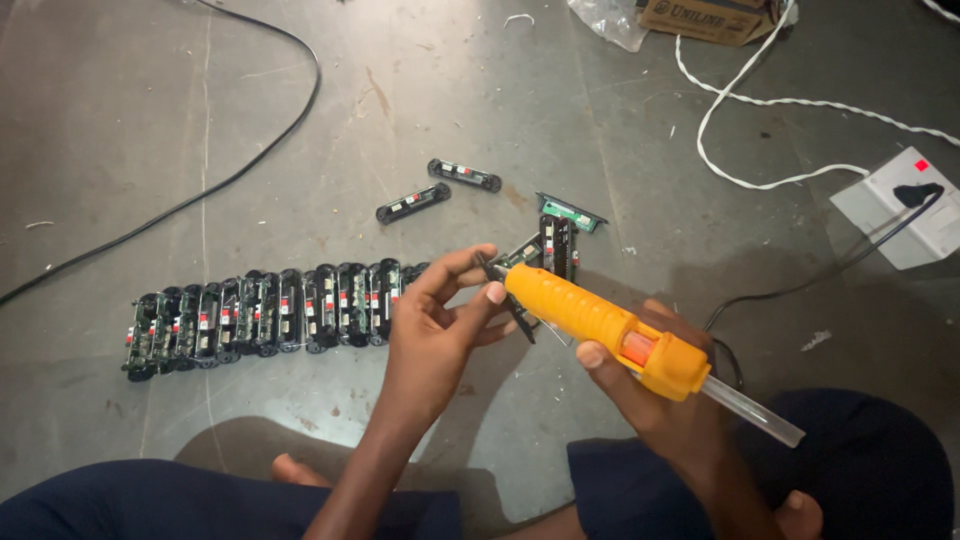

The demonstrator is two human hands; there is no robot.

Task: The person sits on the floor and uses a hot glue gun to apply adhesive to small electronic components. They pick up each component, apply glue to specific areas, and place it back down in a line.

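Observation:
My right hand grips an orange glue gun with a clear glue stick sticking out of its back. Its nozzle points up-left at a small black module with a green circuit board. My left hand holds that module by its lower edge, thumb and fingers pinched near the nozzle tip. Both hands hover above the grey floor.
A long row of several similar black modules lies on the floor to the left. Two loose black faceplates and a green board lie beyond. A white socket box, black and white cables and a cardboard box sit at right.

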